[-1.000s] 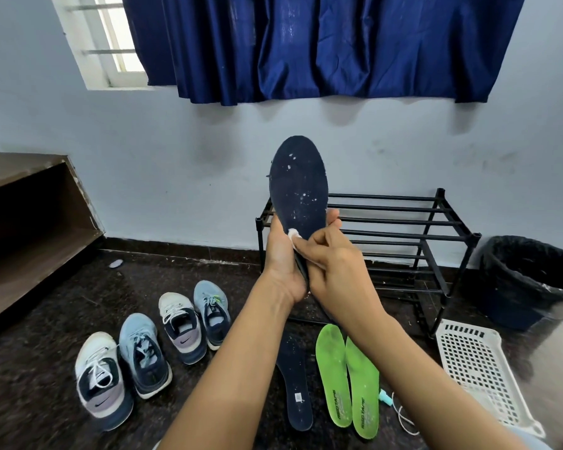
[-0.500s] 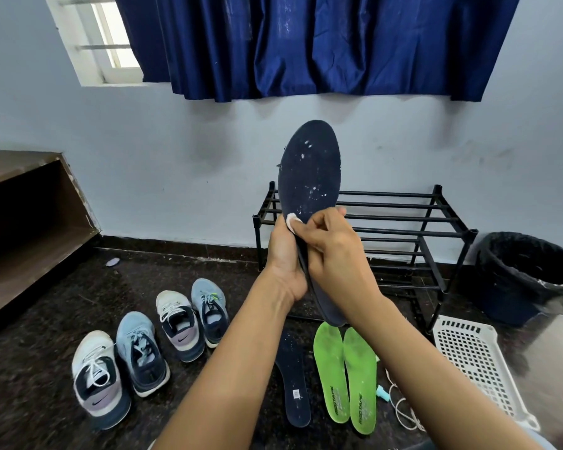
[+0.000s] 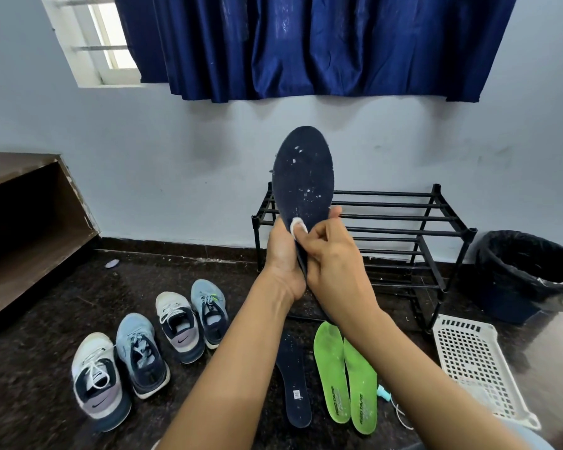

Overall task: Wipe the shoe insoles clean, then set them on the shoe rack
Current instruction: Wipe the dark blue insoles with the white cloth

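Observation:
A dark blue insole (image 3: 303,177) speckled with white spots stands upright in front of me. My left hand (image 3: 281,254) grips its lower half from the left. My right hand (image 3: 330,254) pinches a small white wipe (image 3: 298,226) against the insole's face. On the dark floor below lie a second dark blue insole (image 3: 294,384) and two green insoles (image 3: 330,368) (image 3: 361,391) side by side. The black metal shoe rack (image 3: 403,222) stands against the wall just behind the raised insole, with nothing visible on its bars.
Several sneakers (image 3: 137,355) sit in a row on the floor at left. A white perforated basket (image 3: 475,368) lies at right, a black bin (image 3: 530,274) behind it. A brown wooden shelf (image 3: 23,222) is at far left. A thin white cord (image 3: 394,404) lies beside the green insoles.
The raised insole has tilted slightly to the right and shifted right with both hands. The wipe stays pressed on its lower middle.

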Demonstrator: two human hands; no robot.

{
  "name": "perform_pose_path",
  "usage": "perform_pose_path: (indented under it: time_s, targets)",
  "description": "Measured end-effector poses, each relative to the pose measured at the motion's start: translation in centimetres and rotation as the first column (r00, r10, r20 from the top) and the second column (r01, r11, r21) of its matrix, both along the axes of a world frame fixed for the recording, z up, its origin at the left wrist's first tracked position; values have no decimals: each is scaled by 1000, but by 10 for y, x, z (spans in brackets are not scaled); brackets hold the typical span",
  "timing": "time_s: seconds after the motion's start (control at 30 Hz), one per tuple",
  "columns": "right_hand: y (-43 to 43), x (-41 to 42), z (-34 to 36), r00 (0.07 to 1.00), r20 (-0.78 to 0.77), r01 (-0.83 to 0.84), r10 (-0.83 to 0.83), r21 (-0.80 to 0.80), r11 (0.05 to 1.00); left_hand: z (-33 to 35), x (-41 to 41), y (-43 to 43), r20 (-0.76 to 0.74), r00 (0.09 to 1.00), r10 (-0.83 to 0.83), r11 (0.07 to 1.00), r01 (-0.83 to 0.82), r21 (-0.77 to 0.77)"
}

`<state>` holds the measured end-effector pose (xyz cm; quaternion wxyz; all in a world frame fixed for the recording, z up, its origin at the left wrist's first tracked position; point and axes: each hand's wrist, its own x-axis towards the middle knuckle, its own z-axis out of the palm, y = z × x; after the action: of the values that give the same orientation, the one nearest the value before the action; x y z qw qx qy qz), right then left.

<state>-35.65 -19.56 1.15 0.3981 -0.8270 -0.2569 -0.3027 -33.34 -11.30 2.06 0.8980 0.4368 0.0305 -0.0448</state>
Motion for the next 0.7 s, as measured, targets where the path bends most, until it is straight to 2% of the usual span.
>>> perform_pose_path:
  time_s: [0.13, 0.2, 0.3, 0.43, 0.6, 0.7]
  targets:
    - [-3, 11, 8, 994, -76, 79, -76, 41, 996, 1, 0, 0, 24, 1000, -17, 999, 18, -42]
    - [-3, 9, 8, 994, -1, 108, -108, -19, 994, 2, 0, -2, 12, 1000, -24, 999, 24, -47]
    - [-1, 0, -3, 998, -15, 66, -67, -38, 997, 2, -2, -1, -9, 1000, -5, 1000, 5, -29]
    - [-8, 14, 8, 991, -88, 106, -103, 37, 994, 3, -4, -3, -4, 1000, -31, 999, 31, -38]
    - [-3, 0, -8, 995, -63, 77, -80, -51, 996, 7, -6, 0, -18, 1000, -7, 1000, 7, -18]
    - [-8, 12, 8, 984, -173, 70, -53, 94, 993, 7, -7, -2, 2, 1000, -29, 998, 30, -52]
